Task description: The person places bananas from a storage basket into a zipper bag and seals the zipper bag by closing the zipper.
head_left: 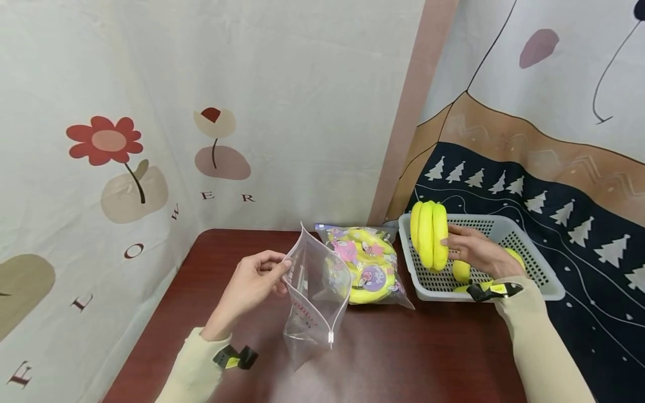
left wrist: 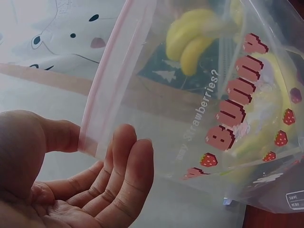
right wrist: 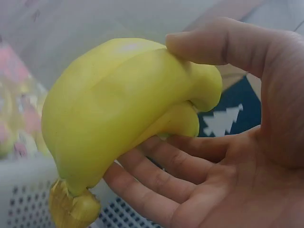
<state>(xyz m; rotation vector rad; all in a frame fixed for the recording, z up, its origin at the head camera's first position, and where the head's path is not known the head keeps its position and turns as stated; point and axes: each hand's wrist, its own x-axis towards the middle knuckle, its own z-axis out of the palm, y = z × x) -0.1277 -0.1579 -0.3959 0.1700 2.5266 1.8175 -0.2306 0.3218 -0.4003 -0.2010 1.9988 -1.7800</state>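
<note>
Head view: we grip the bananas (head_left: 428, 235), long axis near upright, in our right hand (head_left: 476, 252), well right of the open bag (head_left: 312, 310) our left hand (head_left: 256, 279) pinches by its rim.

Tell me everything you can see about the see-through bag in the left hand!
The see-through bag looks like thin plastic, with a pink-edged mouth and a white zip slider at one end. Printed on it are red letters saying BUNNY, smaller white words and little strawberries. Its mouth gapes open, and I see nothing inside. The left hand pinches it by the mouth's edge, above the reddish-brown table; I can't tell if its bottom touches the table.
</note>
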